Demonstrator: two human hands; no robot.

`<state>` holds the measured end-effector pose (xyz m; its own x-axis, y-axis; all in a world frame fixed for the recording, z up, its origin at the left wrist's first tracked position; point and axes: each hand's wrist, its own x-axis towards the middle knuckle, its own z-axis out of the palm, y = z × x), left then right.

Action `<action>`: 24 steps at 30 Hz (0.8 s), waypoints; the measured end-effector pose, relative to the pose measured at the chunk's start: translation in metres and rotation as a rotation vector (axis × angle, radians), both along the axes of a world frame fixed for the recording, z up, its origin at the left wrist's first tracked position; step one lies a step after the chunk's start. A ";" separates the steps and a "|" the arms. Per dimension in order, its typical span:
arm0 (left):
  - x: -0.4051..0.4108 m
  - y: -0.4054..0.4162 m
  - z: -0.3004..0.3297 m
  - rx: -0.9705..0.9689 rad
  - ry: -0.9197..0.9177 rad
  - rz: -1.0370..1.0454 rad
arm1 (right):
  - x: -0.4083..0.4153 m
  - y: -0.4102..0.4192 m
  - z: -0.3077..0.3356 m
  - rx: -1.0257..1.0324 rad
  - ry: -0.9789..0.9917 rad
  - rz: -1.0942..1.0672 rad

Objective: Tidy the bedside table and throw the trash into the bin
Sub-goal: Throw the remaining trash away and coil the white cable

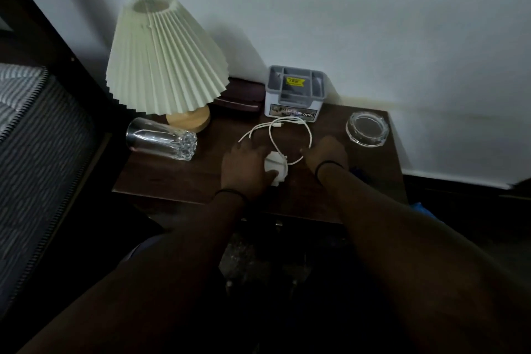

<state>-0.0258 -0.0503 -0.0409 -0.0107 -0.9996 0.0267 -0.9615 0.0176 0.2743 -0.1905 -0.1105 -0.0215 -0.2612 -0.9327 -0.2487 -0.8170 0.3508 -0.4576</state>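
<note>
Left grip holds charger, tipped glass beside lamp

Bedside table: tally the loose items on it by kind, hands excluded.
Lamp: 1
Glassware: 2, a tumbler lying on its side and a round ashtray
Grey organiser box: 1
White cable: 1
White crumpled item under the left hand: 1
Dark flat item behind the lamp: 1
Total: 7
</note>
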 end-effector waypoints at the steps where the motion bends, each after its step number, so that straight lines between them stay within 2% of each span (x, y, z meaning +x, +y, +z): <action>1: 0.001 0.000 -0.001 0.010 -0.026 -0.007 | 0.002 -0.001 0.001 0.017 -0.014 -0.008; 5: 0.006 0.004 0.000 -0.043 -0.102 -0.040 | 0.001 -0.006 0.001 0.027 -0.173 -0.060; 8: 0.007 0.005 0.000 -0.052 -0.176 -0.042 | -0.019 -0.025 -0.031 -0.010 -0.379 -0.133; 11: 0.006 0.006 0.001 -0.109 -0.101 0.035 | -0.015 -0.003 0.008 -0.111 -0.591 -0.213; 14: 0.011 0.005 0.006 -0.150 0.019 0.227 | -0.012 0.012 0.038 -0.283 -0.509 -0.218; 17: 0.020 0.003 0.011 -0.130 0.139 0.410 | -0.020 0.016 0.050 -0.369 -0.354 -0.204; 19: 0.023 0.001 0.011 -0.116 0.269 0.511 | -0.025 0.018 0.051 -0.411 -0.323 -0.190; 22: 0.025 -0.002 0.007 -0.106 0.454 0.616 | -0.027 0.026 0.046 -0.428 -0.274 -0.071; 24: 0.024 -0.004 0.009 -0.132 0.556 0.650 | -0.025 0.030 0.038 -0.435 -0.229 0.086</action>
<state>-0.0019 -0.0543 -0.0322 0.6112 -0.7910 -0.0253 -0.5189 -0.4247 0.7419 -0.2160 -0.0807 0.0169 -0.1625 -0.9787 0.1259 -0.6963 0.0233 -0.7173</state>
